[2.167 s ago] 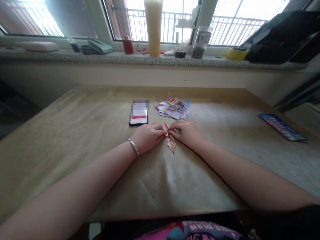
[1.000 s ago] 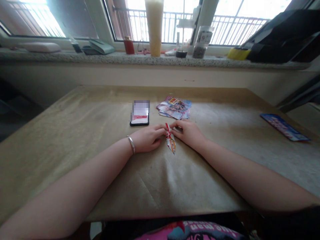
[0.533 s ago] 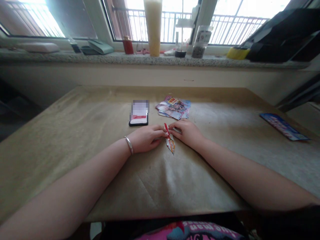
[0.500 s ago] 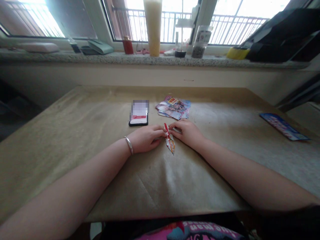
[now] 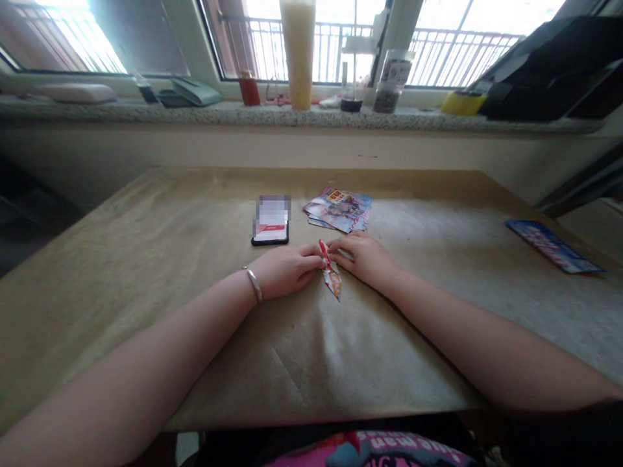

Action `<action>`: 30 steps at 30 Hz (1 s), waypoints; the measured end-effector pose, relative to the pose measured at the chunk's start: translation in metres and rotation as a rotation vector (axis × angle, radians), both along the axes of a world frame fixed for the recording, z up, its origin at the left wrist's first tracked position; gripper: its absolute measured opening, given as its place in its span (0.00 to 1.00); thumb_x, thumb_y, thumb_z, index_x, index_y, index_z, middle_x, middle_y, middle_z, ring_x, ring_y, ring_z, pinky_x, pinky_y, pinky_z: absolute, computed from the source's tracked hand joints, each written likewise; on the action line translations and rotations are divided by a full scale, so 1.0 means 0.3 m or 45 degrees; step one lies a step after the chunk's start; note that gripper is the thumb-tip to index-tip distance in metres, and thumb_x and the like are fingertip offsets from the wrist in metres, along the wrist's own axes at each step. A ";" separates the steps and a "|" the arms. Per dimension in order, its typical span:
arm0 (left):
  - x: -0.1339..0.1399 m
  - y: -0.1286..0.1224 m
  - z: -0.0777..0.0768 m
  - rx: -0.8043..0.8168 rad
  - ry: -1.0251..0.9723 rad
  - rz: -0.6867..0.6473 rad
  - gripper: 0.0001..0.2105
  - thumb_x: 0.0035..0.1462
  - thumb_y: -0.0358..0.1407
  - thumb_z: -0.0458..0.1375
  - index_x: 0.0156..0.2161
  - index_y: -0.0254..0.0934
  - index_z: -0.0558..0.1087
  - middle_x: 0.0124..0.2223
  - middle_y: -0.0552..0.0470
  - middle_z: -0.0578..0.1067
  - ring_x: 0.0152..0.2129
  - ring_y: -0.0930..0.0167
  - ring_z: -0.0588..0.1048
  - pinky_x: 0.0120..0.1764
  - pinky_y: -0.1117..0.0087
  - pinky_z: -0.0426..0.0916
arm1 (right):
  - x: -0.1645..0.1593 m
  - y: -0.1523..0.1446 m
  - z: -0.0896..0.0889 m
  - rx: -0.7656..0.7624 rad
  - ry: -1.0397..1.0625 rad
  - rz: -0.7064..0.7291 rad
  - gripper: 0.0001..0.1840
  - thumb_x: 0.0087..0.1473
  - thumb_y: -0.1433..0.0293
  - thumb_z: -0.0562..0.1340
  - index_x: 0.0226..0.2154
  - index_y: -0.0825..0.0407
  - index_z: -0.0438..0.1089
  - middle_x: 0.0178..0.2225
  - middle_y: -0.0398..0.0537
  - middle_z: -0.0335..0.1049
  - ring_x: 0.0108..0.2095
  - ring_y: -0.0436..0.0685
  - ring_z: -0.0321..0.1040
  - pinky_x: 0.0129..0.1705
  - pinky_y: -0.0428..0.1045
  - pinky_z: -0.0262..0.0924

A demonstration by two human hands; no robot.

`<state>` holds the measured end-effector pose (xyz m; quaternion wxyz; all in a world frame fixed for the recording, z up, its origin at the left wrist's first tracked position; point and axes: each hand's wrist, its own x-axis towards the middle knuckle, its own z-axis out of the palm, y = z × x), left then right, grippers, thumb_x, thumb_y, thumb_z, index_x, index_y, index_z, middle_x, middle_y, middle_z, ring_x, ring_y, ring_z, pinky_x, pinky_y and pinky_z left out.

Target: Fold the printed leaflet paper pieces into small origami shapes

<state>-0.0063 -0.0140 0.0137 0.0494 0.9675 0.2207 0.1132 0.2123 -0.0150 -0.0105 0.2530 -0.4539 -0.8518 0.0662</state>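
a narrow, pointed strip of folded white paper printed in red and orange (image 5: 332, 280) sits near the middle of a broad bench with a creased tan cover (image 5: 146, 259), between the two hands. the bare left hand (image 5: 291, 268), a silver metal bangle (image 5: 254, 284) at its wrist, pinches one long edge between its fingertips. the fingertips of the bare right hand (image 5: 363, 256) draw together at the opposite edge, touching the paper; whether they grip it cannot be told.

the folding looks well along: the paper is already narrow and tapers to a point at the near end. it is not yet released, so the work seems unfinished, though how many creases are left cannot be judged.

beyond lie a black-edged rectangular phone (image 5: 270, 220) and a loose stack of glossy pink-and-blue printed leaflets (image 5: 341, 211), both clear of the paper.
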 end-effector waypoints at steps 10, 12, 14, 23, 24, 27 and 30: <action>-0.003 -0.011 0.002 0.128 0.055 0.013 0.14 0.58 0.28 0.50 0.47 0.37 0.70 0.52 0.46 0.71 0.45 0.68 0.73 0.45 0.68 0.70 | 0.029 -0.028 0.032 0.221 -0.106 0.304 0.08 0.56 0.68 0.59 0.32 0.50 0.75 0.33 0.47 0.75 0.37 0.55 0.66 0.42 0.50 0.60; -0.004 -0.011 -0.004 0.176 0.027 -0.006 0.14 0.58 0.28 0.49 0.48 0.37 0.70 0.54 0.46 0.70 0.47 0.67 0.72 0.47 0.67 0.70 | 0.029 -0.031 0.042 0.260 -0.170 0.335 0.09 0.57 0.68 0.58 0.33 0.51 0.75 0.32 0.48 0.74 0.37 0.56 0.66 0.41 0.50 0.61; -0.005 -0.008 -0.011 0.192 -0.004 -0.026 0.15 0.58 0.27 0.49 0.48 0.37 0.70 0.54 0.46 0.70 0.49 0.67 0.71 0.48 0.67 0.69 | 0.030 -0.034 0.047 0.292 -0.219 0.359 0.10 0.58 0.68 0.57 0.33 0.51 0.74 0.32 0.49 0.74 0.37 0.56 0.66 0.40 0.50 0.61; -0.022 0.016 -0.021 0.088 -0.094 -0.110 0.18 0.57 0.27 0.49 0.53 0.37 0.67 0.56 0.45 0.68 0.54 0.67 0.67 0.54 0.64 0.66 | 0.034 -0.034 0.035 0.201 -0.156 0.350 0.10 0.57 0.70 0.56 0.35 0.50 0.73 0.40 0.48 0.74 0.42 0.56 0.67 0.44 0.51 0.61; -0.023 0.015 -0.021 0.089 -0.095 -0.100 0.18 0.57 0.26 0.49 0.53 0.38 0.68 0.56 0.46 0.68 0.53 0.67 0.68 0.53 0.65 0.67 | 0.033 -0.036 0.037 0.193 -0.160 0.353 0.10 0.57 0.70 0.56 0.34 0.50 0.74 0.39 0.48 0.75 0.41 0.56 0.67 0.44 0.51 0.61; -0.022 0.011 -0.022 0.110 -0.082 -0.051 0.17 0.57 0.26 0.49 0.51 0.40 0.69 0.56 0.47 0.68 0.50 0.67 0.70 0.50 0.66 0.69 | 0.030 -0.044 0.044 0.201 -0.164 0.357 0.10 0.57 0.70 0.56 0.33 0.50 0.74 0.40 0.49 0.74 0.41 0.56 0.67 0.44 0.52 0.61; -0.020 0.008 -0.019 0.114 -0.068 -0.033 0.17 0.57 0.26 0.50 0.51 0.40 0.69 0.57 0.46 0.66 0.49 0.67 0.70 0.49 0.67 0.69 | 0.026 -0.052 0.046 0.191 -0.129 0.344 0.10 0.56 0.72 0.56 0.33 0.50 0.73 0.41 0.49 0.73 0.42 0.56 0.68 0.44 0.51 0.61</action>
